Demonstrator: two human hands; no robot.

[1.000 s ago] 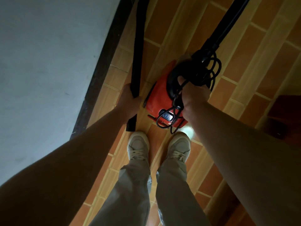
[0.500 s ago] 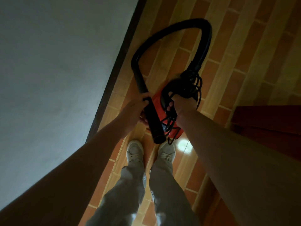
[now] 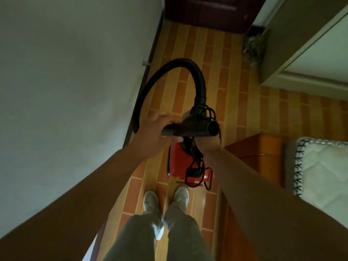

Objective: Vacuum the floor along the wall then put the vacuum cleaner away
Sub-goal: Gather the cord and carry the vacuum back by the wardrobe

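A small red vacuum cleaner hangs above the tiled floor in front of my feet, with its black power cord bundled against it. Its black hose arcs up and over from the body to a black nozzle tube held level across the view. My left hand grips the nozzle tube at its left end. My right hand is mostly hidden behind the tube and holds the vacuum cleaner's handle together with the cord.
A white wall with a dark skirting board runs along the left. A dark door closes the far end. A wooden bed frame with a mattress stands right, and a pale cabinet behind it.
My head has lifted, bringing the door and bed into view. The nozzle tube swung from pointing down to lying level, and the vacuum cleaner has risen with my right hand.
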